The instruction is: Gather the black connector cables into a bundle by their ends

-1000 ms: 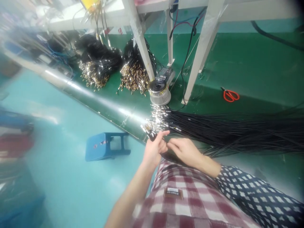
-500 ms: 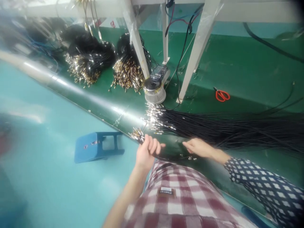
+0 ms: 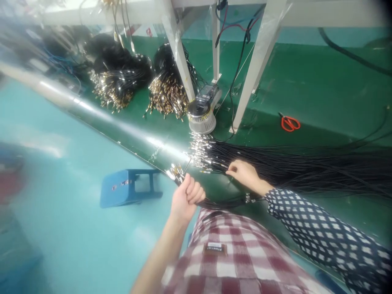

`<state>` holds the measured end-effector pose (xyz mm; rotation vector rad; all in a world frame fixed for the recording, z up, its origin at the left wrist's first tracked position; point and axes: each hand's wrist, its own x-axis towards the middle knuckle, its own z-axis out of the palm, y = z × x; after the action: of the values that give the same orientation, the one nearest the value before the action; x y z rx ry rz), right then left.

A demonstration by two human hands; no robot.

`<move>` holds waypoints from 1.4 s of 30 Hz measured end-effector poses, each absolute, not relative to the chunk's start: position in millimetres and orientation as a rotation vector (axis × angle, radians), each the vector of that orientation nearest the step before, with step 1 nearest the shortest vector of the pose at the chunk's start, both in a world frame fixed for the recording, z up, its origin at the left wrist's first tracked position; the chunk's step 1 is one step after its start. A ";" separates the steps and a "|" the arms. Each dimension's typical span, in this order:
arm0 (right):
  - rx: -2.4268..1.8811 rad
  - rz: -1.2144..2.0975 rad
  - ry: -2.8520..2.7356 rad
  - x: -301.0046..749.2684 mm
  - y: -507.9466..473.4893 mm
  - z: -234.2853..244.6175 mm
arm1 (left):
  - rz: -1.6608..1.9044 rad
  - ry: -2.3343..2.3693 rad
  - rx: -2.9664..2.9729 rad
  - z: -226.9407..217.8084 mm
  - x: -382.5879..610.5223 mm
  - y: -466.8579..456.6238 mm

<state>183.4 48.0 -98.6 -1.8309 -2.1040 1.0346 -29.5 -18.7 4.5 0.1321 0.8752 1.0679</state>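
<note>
My left hand is closed in a fist around a small bundle of black cables. Their metal connector ends stick out past the thumb, and the cables trail off to the right below the hand. At the lower edge of a large spread of black cables, my right hand pinches thumb and forefinger together on a cable there. The silvery connector tips of this spread lie fanned out left of the right hand. Several small metal ends show beside the held bundle, under the right wrist.
A grey round device stands behind the connector tips, by a white frame leg. Orange-handled snips lie at the back right. Coiled cable bundles sit back left on the green bench. A blue stool stands on the floor.
My right hand has moved up and left onto the edge of the cable spread, its fingers now pinching. My left fingers have closed tighter around the bundle.
</note>
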 end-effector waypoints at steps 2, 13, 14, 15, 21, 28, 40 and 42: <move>-1.795 1.077 -2.044 191.0 44.2 -93.5 | 1.069 0.908 0.144 1.7 -29.0 -16.9; -1.390 1.748 -1.546 221.6 17.5 -75.6 | 1.077 1.048 0.284 -3.7 -25.3 -7.3; -1.406 1.773 -1.560 222.5 16.3 -74.5 | 1.071 1.053 0.284 -3.6 -24.8 -6.8; -1.412 1.778 -1.576 222.7 15.2 -73.1 | 1.066 1.058 0.282 -3.3 -24.5 -6.3; -1.267 1.707 -1.489 223.2 6.3 -64.6 | 1.055 1.077 0.307 1.3 -19.4 -1.4; -1.214 1.649 -1.467 231.7 -4.6 -58.9 | 0.874 1.144 0.444 4.7 -3.7 8.8; -1.206 1.596 -1.656 238.2 -13.0 -58.8 | 0.829 1.131 0.514 -0.8 4.3 18.1; -1.192 1.565 -1.758 236.3 -13.5 -54.5 | 0.844 1.142 0.524 -0.4 8.2 18.3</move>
<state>236.3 -13.5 -54.5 -1.1922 -1.7579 1.5653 8.2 18.3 -0.4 0.5235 1.1424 0.8443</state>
